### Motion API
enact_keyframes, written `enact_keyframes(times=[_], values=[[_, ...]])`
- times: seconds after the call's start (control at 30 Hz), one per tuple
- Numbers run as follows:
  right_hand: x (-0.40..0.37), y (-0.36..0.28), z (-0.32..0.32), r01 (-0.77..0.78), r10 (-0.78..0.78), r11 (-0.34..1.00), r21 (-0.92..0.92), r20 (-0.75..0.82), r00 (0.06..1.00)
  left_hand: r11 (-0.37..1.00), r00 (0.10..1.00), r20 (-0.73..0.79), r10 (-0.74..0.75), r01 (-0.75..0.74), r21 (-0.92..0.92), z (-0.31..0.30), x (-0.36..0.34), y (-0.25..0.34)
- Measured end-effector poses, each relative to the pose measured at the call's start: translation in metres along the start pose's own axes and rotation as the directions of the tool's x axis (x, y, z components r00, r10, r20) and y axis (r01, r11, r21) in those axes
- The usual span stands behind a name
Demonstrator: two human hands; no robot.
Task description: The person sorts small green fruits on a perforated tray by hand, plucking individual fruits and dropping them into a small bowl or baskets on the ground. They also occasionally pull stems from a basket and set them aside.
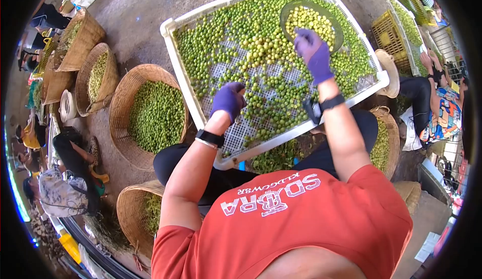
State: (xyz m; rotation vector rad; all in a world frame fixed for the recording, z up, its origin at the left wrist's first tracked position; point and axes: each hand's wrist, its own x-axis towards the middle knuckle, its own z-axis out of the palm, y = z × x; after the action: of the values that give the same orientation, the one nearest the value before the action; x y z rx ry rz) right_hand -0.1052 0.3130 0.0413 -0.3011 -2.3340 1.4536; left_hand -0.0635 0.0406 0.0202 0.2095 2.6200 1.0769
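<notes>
A large white tray [179, 58] with a mesh bottom lies tilted before my lap, spread with small round green fruits like limes [286, 88]. A heap of yellower ones [265, 49] sits mid-tray. My left hand [229, 100], in a purple glove, is over the tray's near left part with fingers curled in; what they hold, if anything, is hidden. My right hand [313, 53], gloved alike, is over the near edge of a round dark mesh basket [337, 25] holding yellowish fruits. Its fingers are bent and slightly apart, blurred at the tips, with no fruit visible in them.
Wicker baskets of green fruits stand at my left, one [120, 103] close to the tray's side. Another basket [393, 143] is by my right knee. A yellow crate [391, 35] and a second fruit tray [404, 20] are at far right, where other people sit.
</notes>
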Motion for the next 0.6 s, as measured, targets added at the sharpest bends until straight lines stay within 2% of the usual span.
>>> enact_keyframes(times=[0.03,0.07,0.13,0.2,0.23,0.27,0.33,0.37,0.4,0.47,0.6], values=[[0.016,0.003,-0.011,0.198,-0.200,0.955,-0.221,0.014,0.980,1.000,1.000,-0.019,-0.001,0.001,0.010,0.003,0.006,-0.008],[0.025,0.006,-0.016,0.360,-0.370,0.844,-0.398,0.054,0.927,1.000,0.999,-0.040,0.002,-0.001,0.022,0.004,0.012,-0.018],[0.026,-0.002,-0.015,0.405,-0.408,0.674,-0.617,0.146,0.901,0.994,0.997,-0.045,-0.069,0.072,0.086,-0.011,0.014,-0.015],[0.017,-0.004,0.002,0.364,-0.286,0.847,-0.387,0.245,0.926,0.950,0.978,-0.176,0.110,-0.051,0.308,-0.017,0.016,-0.020],[0.011,0.011,0.016,0.365,-0.271,0.897,-0.249,0.343,0.899,0.919,0.975,-0.177,0.138,-0.059,0.391,-0.020,0.016,-0.024],[-0.004,-0.001,0.027,0.325,-0.218,0.926,-0.189,0.435,0.874,0.913,0.960,-0.215,0.180,-0.083,0.398,-0.020,0.014,-0.026],[-0.024,0.016,0.061,0.478,-0.271,0.846,-0.235,0.582,0.766,0.897,0.920,-0.282,0.273,-0.138,0.419,-0.017,0.016,-0.028],[-0.036,0.022,0.074,0.548,-0.320,0.807,-0.220,0.616,0.719,0.892,0.936,-0.249,0.248,-0.120,0.436,-0.012,0.019,-0.030],[-0.048,0.024,0.085,0.599,-0.344,0.764,-0.241,0.633,0.694,0.896,0.937,-0.199,0.286,-0.188,0.402,-0.009,0.020,-0.036],[-0.064,0.023,0.097,0.709,-0.236,0.552,-0.439,0.733,0.638,0.884,0.929,-0.164,0.331,-0.244,0.398,-0.001,0.023,-0.043],[-0.083,0.015,0.096,0.717,-0.230,0.512,-0.472,0.729,0.644,0.865,0.936,-0.088,0.341,-0.275,0.420,0.006,0.027,-0.031]])
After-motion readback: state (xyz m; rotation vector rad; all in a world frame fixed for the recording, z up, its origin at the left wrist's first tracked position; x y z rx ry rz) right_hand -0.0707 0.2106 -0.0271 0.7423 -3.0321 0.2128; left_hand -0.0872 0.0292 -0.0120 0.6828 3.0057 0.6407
